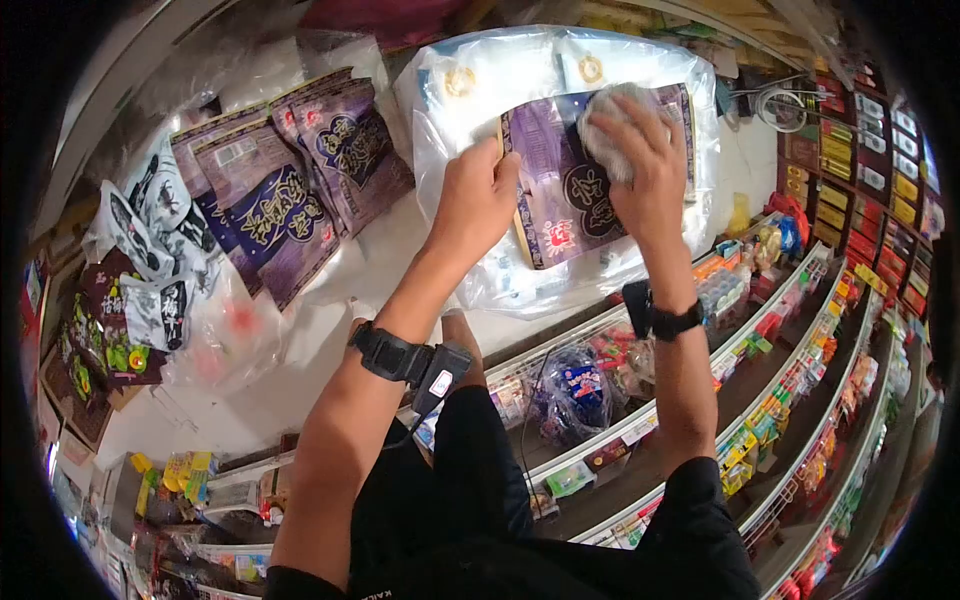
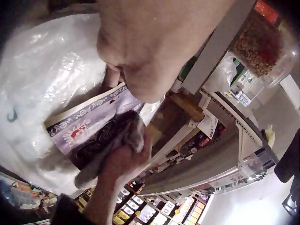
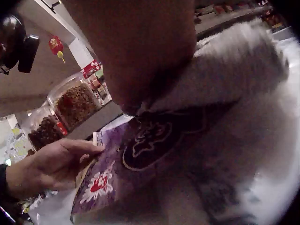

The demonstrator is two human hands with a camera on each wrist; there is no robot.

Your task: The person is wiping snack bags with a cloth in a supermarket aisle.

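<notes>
A purple printed packet (image 1: pixel 545 150) lies over a clear plastic bag (image 1: pixel 450 90) of white packages. The left hand (image 1: pixel 474 196) pinches the packet's near left edge between thumb and curled fingers; in the right wrist view that hand (image 3: pixel 44 166) holds the packet (image 3: pixel 112 187) by its border. The right hand (image 1: pixel 645 170) grips a grey-white cloth (image 1: pixel 608 135) and presses it on the packet's upper right part. Seen from the left wrist, the right hand (image 2: pixel 123 164) has the cloth (image 2: pixel 135 133) against the packet's printed face (image 2: pixel 89 126).
More purple packets (image 1: pixel 280 215) lie on the white surface at the left, beside black-and-white packets (image 1: pixel 160 310) and dark green-printed ones (image 1: pixel 110 330). Shelves of small goods (image 1: pixel 770 400) stand below and to the right. A coil of wire (image 1: pixel 782 108) is at the upper right.
</notes>
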